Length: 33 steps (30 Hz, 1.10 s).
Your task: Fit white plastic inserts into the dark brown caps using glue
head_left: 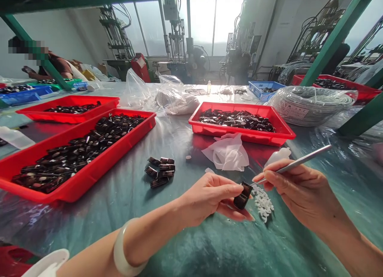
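Observation:
My left hand (215, 195) pinches a small black plastic housing (242, 195) between thumb and fingers, tilted up above the table. Held like a pen in my right hand (299, 189) are slim silver tweezers (305, 159). Their tip reaches the upper right edge of the housing; whether it grips anything there is too small to tell. Just below and between the hands lies a pile of small white plastic pieces (263, 204). Several more black housings (161, 171) form a group on the table left of my left hand.
Red trays full of black housings stand at left (74, 189), further back left (68, 116) and ahead (239, 135). A crumpled white bag (227, 153) lies before the front tray. A wrapped cable coil (311, 105) and green frame posts (335, 41) stand right. Another person (56, 65) sits far left.

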Available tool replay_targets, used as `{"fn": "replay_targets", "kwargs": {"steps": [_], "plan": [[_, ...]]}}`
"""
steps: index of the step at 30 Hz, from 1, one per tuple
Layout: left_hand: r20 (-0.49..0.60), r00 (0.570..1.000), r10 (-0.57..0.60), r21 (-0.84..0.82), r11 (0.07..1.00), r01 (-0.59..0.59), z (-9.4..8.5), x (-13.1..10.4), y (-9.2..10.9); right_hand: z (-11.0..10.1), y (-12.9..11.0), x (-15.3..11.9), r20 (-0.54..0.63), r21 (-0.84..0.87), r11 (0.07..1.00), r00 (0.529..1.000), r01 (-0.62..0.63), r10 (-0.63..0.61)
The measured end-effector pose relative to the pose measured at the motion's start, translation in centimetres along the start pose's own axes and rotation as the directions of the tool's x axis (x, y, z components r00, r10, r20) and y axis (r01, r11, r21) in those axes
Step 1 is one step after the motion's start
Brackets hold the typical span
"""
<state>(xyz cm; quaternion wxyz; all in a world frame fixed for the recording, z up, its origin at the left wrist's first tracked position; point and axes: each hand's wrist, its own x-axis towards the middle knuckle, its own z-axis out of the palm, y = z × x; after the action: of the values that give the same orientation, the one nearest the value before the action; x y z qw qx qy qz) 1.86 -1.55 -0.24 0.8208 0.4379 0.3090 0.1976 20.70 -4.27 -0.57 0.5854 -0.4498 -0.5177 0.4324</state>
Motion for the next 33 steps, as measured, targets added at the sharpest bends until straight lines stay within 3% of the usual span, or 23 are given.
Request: {"fn": "replay_targets", "kwargs": {"steps": [10, 22, 33], "plan": [[0.033, 0.999, 0.039, 0.092, 0.995, -0.041, 0.17, -0.51, 0.17, 0.26, -0.37, 0.03, 0.106, 0.045, 0.977, 0.974, -0.206, 0.201], [0.058, 0.998, 0.013, 0.108, 0.994, -0.019, 0.26, -0.64, 0.34, -0.26, -0.02, -0.18, 0.23, 0.083, 0.957, 0.94, -0.278, 0.253], [0.073, 0.997, 0.013, 0.118, 0.993, -0.022, -0.02, -0.47, 0.16, 0.18, 0.21, -0.36, 0.229, 0.106, 0.957, 0.943, -0.272, 0.243]]}}
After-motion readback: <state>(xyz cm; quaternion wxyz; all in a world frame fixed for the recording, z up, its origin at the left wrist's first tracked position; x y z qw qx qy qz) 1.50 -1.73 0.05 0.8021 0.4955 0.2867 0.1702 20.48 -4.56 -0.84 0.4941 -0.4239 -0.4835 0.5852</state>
